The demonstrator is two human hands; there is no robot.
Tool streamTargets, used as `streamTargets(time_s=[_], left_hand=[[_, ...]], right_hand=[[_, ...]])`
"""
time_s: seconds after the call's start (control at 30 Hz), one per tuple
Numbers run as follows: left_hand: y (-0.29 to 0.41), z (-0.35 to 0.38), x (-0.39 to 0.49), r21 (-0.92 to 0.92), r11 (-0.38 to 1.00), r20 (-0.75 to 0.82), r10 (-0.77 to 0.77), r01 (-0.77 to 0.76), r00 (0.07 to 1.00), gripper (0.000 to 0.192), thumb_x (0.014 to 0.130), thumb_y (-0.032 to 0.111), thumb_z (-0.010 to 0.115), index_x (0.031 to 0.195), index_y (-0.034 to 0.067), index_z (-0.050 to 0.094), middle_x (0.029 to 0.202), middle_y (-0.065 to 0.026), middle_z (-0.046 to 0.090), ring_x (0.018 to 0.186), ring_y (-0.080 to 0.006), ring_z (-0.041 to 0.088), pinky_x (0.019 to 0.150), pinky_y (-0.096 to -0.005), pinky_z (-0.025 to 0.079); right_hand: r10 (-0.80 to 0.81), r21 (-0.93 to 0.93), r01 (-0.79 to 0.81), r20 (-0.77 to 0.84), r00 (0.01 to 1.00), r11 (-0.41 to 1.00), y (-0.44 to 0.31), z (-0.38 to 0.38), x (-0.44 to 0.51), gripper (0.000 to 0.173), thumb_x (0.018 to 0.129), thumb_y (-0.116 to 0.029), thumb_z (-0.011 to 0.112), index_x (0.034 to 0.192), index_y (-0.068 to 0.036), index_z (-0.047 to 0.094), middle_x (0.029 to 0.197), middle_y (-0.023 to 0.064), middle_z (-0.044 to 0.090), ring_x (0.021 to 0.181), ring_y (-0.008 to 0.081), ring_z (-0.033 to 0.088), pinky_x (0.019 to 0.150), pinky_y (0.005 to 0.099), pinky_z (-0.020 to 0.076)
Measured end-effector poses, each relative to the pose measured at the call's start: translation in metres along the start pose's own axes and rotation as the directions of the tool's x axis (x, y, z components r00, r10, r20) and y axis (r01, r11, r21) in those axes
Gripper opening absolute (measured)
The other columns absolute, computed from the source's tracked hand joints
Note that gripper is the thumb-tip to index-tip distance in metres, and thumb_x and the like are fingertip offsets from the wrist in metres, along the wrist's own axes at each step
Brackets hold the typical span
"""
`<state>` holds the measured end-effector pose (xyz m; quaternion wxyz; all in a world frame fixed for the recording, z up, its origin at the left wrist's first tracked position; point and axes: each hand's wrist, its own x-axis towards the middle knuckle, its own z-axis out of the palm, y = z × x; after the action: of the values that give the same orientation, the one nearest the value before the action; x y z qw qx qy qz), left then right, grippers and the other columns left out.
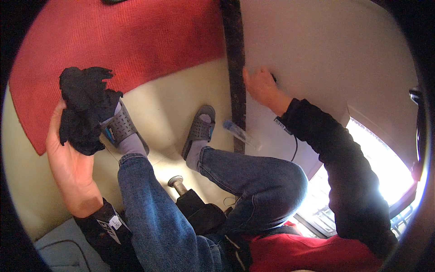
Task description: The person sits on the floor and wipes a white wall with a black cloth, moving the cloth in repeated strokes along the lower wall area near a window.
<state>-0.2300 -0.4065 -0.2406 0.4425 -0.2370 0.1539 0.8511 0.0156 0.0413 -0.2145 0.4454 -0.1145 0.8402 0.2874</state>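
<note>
A crumpled bundle of black cloth (85,108) rests in my left hand (76,170), whose palm is turned up beneath it. Much of that hand's fingers is hidden by the cloth. Over to the right, my right hand (263,86) is in front of a pale wall-like surface (323,51), near the dark strip (237,68) at its edge. A small dark thing (273,78) shows beside its knuckles; whether the fingers hold it is unclear. Below this hand, a clear plastic tube with a blue cap (241,135) overlaps the dark strip.
A red ribbed mat (136,40) covers part of the pale floor (190,85). My feet wear grey slide sandals (124,124). Between my legs stands a metal post with a round end (176,182). A thin black cable (295,149) hangs near my right sleeve. Bright light enters at right.
</note>
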Motion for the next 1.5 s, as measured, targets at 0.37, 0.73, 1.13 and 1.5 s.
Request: streamTargets(time_s=[0.37, 0.73, 1.13, 1.5], left_hand=[[0.009, -0.010, -0.003, 0.145, 0.988, -0.119, 0.078, -0.060, 0.990, 0.035, 0.101, 0.022, 0.054, 0.129, 0.002, 0.062, 0.126, -0.0137, 0.067, 0.108, -0.0251, 0.067, 0.089, -0.0395, 0.056], [0.012, -0.009, 0.003, 0.198, 0.977, -0.290, 0.131, -0.075, 0.948, 0.036, 0.100, 0.022, 0.055, 0.130, 0.002, 0.061, 0.125, -0.0135, 0.067, 0.108, -0.0241, 0.068, 0.088, -0.0375, 0.057], [0.008, -0.012, 0.005, 0.232, 0.970, -0.254, 0.137, -0.077, 0.958, 0.042, 0.102, 0.023, 0.054, 0.136, 0.000, 0.056, 0.133, -0.0118, 0.061, 0.115, -0.0216, 0.063, 0.099, -0.0348, 0.052], [0.006, -0.014, 0.008, 0.103, 0.994, -0.127, 0.049, -0.036, 0.991, 0.039, 0.101, 0.023, 0.052, 0.133, 0.001, 0.058, 0.129, -0.0145, 0.064, 0.113, -0.0248, 0.065, 0.096, -0.0390, 0.054]], right_hand=[[0.149, -0.242, -0.156, -0.050, 0.988, 0.958, 0.002, 0.000, 0.028, 0.054, 0.090, -0.021, 0.055, 0.135, 0.010, 0.053, 0.080, 0.0162, 0.071, 0.071, 0.0295, 0.066, 0.078, 0.0567, 0.0463], [0.183, -0.157, -0.158, 0.165, 0.969, 0.975, 0.004, -0.017, 0.037, 0.064, 0.093, -0.023, 0.056, 0.141, 0.014, 0.040, 0.093, 0.0208, 0.072, 0.074, 0.0305, 0.070, 0.077, 0.0588, 0.0485], [0.242, -0.021, -0.241, 0.042, 0.969, 0.970, 0.007, -0.012, 0.045, 0.053, 0.091, -0.020, 0.056, 0.134, 0.010, 0.047, 0.090, 0.0180, 0.073, 0.076, 0.0312, 0.071, 0.076, 0.0519, 0.0508], [0.196, -0.036, -0.195, 0.010, 0.981, 0.980, 0.004, -0.003, 0.045, 0.051, 0.091, -0.020, 0.056, 0.135, 0.005, 0.050, 0.087, 0.0142, 0.070, 0.080, 0.0317, 0.068, 0.081, 0.0543, 0.0471]])
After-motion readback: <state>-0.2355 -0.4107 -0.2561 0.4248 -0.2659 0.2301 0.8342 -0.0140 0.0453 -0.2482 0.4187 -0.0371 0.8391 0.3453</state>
